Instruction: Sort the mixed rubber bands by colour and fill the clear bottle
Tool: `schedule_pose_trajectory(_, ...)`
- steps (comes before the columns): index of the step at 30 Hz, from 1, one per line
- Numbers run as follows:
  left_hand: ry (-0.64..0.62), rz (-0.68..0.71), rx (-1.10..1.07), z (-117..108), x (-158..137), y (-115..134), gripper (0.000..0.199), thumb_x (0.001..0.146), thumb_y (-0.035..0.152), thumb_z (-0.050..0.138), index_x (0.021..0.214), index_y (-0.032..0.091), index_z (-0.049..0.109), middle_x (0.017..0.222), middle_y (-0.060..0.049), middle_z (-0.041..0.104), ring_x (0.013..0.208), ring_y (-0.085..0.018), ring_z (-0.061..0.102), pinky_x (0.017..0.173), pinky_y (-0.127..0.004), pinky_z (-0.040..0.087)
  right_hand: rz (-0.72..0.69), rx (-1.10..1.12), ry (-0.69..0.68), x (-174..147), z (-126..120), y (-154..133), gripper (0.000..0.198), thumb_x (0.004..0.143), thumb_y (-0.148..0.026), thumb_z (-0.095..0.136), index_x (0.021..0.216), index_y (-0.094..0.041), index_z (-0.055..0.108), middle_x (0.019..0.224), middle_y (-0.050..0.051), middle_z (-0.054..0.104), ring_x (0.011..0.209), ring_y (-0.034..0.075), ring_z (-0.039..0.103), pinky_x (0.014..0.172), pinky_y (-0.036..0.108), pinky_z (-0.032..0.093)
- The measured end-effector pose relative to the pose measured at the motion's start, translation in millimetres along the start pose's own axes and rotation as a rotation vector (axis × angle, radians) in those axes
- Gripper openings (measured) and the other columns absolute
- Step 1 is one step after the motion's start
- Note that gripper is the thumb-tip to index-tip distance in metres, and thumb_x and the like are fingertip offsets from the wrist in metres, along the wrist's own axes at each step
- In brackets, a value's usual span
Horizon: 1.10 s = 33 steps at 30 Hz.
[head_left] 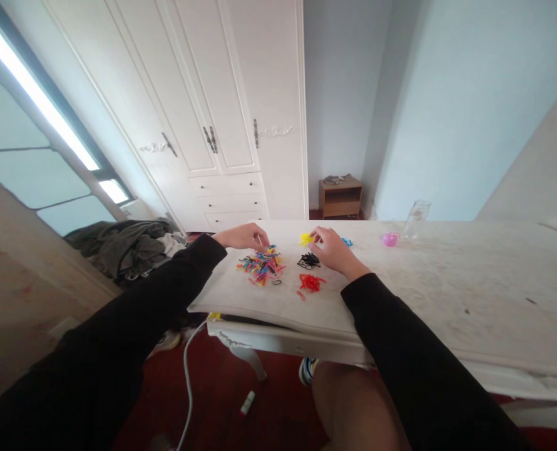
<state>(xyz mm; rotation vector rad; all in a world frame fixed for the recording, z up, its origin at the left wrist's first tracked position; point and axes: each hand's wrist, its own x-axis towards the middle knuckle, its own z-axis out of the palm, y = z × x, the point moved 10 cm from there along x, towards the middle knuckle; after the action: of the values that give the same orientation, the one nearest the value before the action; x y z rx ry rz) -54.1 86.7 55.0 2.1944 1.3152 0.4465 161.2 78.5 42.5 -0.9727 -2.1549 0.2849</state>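
Yellow bands (305,239) lie at the bunched right hand (331,250); the left hand (245,237) curls over the mixed pile (262,268); I cannot tell what either pinches; colour sorting seems underway; next, tease one band free

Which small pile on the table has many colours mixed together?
The leftmost pile, by the left hand; the yellow pile, black pile, red pile and blue pile each show one colour.
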Motion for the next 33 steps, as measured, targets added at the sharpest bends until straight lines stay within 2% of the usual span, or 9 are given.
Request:
schedule_pose_trajectory(4,0.022,0.020,0.080,12.7,-13.7,-5.6,0.027,0.061,0.035,0.089,0.084,0.022,0.083,0.088,-0.006,0.080,0.075,-0.019,0.070,0.069,-0.026,0.050,0.007,0.004,0.011,0.2,-1.7,2.0,0.014,0.089,-0.023,0.060,0.102,-0.018,0.062,0.093,0.007,0.067,0.094,0.023,0.058,0.090,0.035,0.045)
schedule_pose_trajectory(8,0.083,0.037,0.118,19.4,-15.3,-2.8,0.013,0.065,0.033,0.084,0.072,0.023,0.081,0.070,-0.003,0.075,0.063,-0.016,0.063,0.062,-0.025,0.045,0.018,0.002,0.003,-0.4,-0.6,3.5,0.014,0.089,-0.023,0.061,0.102,-0.018,0.063,0.093,0.008,0.068,0.093,0.023,0.058,0.089,0.035,0.045)
schedule_pose_trajectory(10,0.091,0.048,0.095,19.6,-15.3,-2.8,0.013,0.068,0.034,0.082,0.070,0.021,0.079,0.065,-0.003,0.072,0.061,-0.016,0.061,0.061,-0.025,0.043,0.022,0.002,0.000,-0.6,-0.2,4.0,0.014,0.088,-0.022,0.061,0.101,-0.018,0.063,0.093,0.007,0.068,0.093,0.023,0.059,0.089,0.034,0.045)
schedule_pose_trajectory(13,0.124,0.043,0.046,12.3,-16.3,-7.0,0.018,0.071,0.038,0.080,0.072,0.020,0.078,0.069,-0.004,0.072,0.065,-0.016,0.061,0.064,-0.025,0.045,0.031,0.002,0.001,-0.5,-0.5,4.7,0.014,0.088,-0.020,0.060,0.101,-0.018,0.063,0.092,0.007,0.068,0.092,0.022,0.059,0.089,0.033,0.045)
schedule_pose_trajectory(18,0.232,0.025,-0.009,-7.4,-19.4,-12.9,0.026,0.075,0.045,0.078,0.080,0.020,0.077,0.088,-0.007,0.074,0.084,-0.020,0.065,0.079,-0.028,0.050,0.031,0.008,0.002,0.0,-1.2,4.2,0.014,0.087,-0.020,0.060,0.100,-0.017,0.064,0.091,0.007,0.068,0.090,0.022,0.058,0.088,0.033,0.044)
schedule_pose_trajectory(23,0.152,-0.044,-0.287,2.9,-18.6,-17.3,0.030,0.080,0.045,0.080,0.082,0.017,0.068,0.089,-0.008,0.077,0.086,-0.019,0.071,0.082,-0.031,0.055,0.033,0.008,-0.004,-0.1,-0.8,5.2,0.014,0.087,-0.020,0.060,0.099,-0.017,0.065,0.090,0.007,0.068,0.089,0.021,0.058,0.086,0.032,0.044)
schedule_pose_trajectory(27,0.126,-0.075,-0.547,13.9,-16.6,-17.4,0.038,0.074,0.040,0.088,0.078,0.016,0.058,0.079,-0.009,0.077,0.080,-0.020,0.076,0.077,-0.031,0.058,0.033,0.008,0.002,-0.1,0.3,7.1,0.012,0.087,-0.019,0.061,0.098,-0.017,0.065,0.089,0.006,0.069,0.088,0.020,0.059,0.085,0.031,0.044)
schedule_pose_trajectory(30,0.110,-0.062,-0.638,19.5,-12.9,-12.9,0.043,0.070,0.037,0.092,0.077,0.016,0.055,0.074,-0.007,0.076,0.072,-0.018,0.075,0.068,-0.028,0.056,0.039,0.009,0.001,0.0,1.9,9.0,0.012,0.085,-0.018,0.062,0.097,-0.017,0.066,0.087,0.005,0.070,0.086,0.019,0.060,0.083,0.030,0.045)
schedule_pose_trajectory(33,0.079,-0.041,-0.678,26.0,-7.2,-5.8,0.043,0.071,0.036,0.092,0.078,0.015,0.054,0.080,-0.009,0.078,0.070,-0.016,0.074,0.066,-0.026,0.054,0.041,0.017,0.002,0.2,1.7,8.4,0.012,0.085,-0.016,0.063,0.096,-0.016,0.067,0.085,0.005,0.070,0.084,0.019,0.062,0.081,0.029,0.045)
